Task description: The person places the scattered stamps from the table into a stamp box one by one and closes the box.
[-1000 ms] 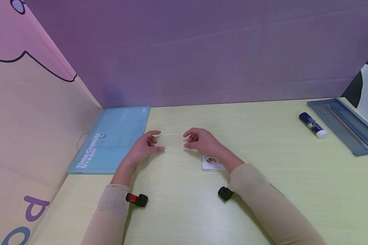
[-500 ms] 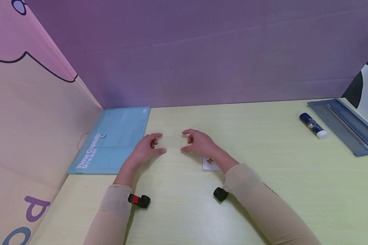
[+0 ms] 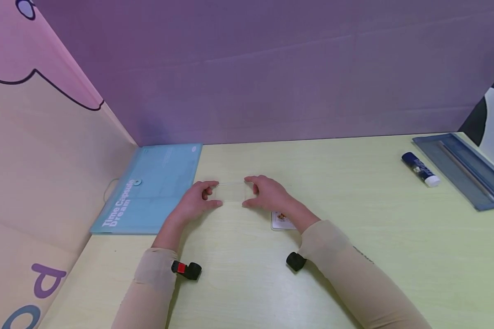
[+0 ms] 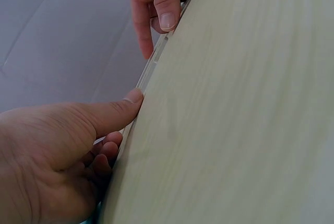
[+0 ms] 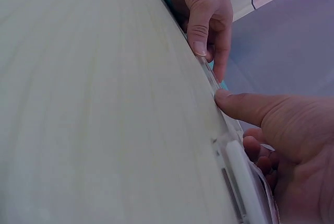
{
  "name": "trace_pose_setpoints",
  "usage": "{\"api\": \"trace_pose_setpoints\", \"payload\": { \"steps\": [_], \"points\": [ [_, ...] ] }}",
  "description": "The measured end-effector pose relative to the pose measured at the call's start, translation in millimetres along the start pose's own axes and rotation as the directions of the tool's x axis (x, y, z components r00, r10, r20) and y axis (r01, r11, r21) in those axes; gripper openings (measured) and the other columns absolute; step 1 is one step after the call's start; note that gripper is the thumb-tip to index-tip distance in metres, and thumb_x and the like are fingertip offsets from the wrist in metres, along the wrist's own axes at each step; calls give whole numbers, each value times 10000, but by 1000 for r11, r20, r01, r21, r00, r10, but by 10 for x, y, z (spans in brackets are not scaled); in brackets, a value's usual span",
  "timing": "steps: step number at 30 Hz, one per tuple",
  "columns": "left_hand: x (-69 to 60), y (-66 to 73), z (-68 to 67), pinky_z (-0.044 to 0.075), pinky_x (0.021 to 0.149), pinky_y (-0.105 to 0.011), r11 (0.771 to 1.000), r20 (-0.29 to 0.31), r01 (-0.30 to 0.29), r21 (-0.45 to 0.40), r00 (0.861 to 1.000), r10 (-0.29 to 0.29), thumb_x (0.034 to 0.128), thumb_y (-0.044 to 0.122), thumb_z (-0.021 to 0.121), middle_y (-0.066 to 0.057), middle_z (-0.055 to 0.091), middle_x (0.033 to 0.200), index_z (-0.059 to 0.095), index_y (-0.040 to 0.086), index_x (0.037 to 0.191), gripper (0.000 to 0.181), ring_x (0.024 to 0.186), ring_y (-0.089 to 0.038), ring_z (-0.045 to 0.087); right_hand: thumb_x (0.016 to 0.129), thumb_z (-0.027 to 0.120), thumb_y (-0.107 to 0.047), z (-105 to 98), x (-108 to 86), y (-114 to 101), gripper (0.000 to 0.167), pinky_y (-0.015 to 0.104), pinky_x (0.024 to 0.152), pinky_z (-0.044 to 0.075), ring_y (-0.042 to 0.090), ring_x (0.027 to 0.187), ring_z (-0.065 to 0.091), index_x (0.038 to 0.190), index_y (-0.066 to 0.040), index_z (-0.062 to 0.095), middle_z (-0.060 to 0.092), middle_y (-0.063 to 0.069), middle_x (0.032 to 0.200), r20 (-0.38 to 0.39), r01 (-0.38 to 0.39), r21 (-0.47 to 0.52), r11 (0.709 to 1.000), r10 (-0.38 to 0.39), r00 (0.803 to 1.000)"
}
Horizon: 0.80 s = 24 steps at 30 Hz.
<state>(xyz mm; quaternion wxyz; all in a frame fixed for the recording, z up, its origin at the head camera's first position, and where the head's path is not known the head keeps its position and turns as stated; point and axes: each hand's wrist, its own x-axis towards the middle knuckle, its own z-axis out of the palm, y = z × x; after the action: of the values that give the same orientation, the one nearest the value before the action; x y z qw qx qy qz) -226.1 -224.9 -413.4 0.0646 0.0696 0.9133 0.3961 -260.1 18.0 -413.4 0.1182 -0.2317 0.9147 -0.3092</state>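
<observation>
A thin clear rectangular piece (image 3: pixel 230 193) lies level at or just over the table, its outline faint in the head view. My left hand (image 3: pixel 192 199) grips its left end, thumb at the near corner and index finger at the far one. The right hand (image 3: pixel 272 195) grips the opposite end the same way. From the left wrist, the left thumb and right fingers touch the narrow edge of the clear piece (image 4: pixel 151 70). Partly under my right wrist is a white-edged card or case (image 3: pixel 281 221) with a small picture, also seen edge-on (image 5: pixel 244 179) from the right wrist.
A light blue folder (image 3: pixel 160 183) with a button and string lies just left of the left hand. To the far right are a dark blue glue stick (image 3: pixel 420 169) with a white cap and a grey-blue zip pouch (image 3: pixel 461 169). A purple screen (image 3: pixel 271 73) stands behind the table.
Both hands and the clear piece have shifted slightly toward the near side. The right hand has moved a little left, its fingertips now at the piece's end, and its forearm covers more of the card.
</observation>
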Motion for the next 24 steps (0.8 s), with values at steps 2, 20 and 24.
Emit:
{"api": "trace_pose_setpoints", "payload": {
  "steps": [2, 20, 24],
  "points": [
    [-4, 3, -1, 369, 805, -358, 1000, 4, -2, -6, 1000, 2, 902, 129, 780, -98, 484, 1050, 556, 23, 1411, 565, 945, -246, 438, 856, 834, -286, 2, -4, 3, 721, 287, 658, 351, 170, 751, 450, 1470, -81, 516, 511, 37, 861, -2, 0, -5, 1000, 0, 1000],
    [-33, -2, -17, 365, 840, -374, 998, 37, 5, -56, 999, -3, 862, 148, 826, -98, 475, 1090, 601, 68, 1372, 563, 991, -253, 422, 862, 829, -282, 2, -42, -8, 591, 296, 686, 376, 175, 770, 465, 1368, -89, 594, 517, 36, 879, -20, 11, -5, 1000, -11, 1000],
    [-40, -5, -26, 370, 851, -367, 998, 51, 15, -67, 999, -11, 877, 123, 808, -94, 481, 1113, 591, 70, 1385, 555, 1015, -255, 420, 863, 829, -281, -3, -45, -7, 579, 296, 686, 370, 175, 761, 458, 1355, -79, 598, 512, 38, 869, -21, 15, -4, 1000, -15, 1000]
  ]
}}
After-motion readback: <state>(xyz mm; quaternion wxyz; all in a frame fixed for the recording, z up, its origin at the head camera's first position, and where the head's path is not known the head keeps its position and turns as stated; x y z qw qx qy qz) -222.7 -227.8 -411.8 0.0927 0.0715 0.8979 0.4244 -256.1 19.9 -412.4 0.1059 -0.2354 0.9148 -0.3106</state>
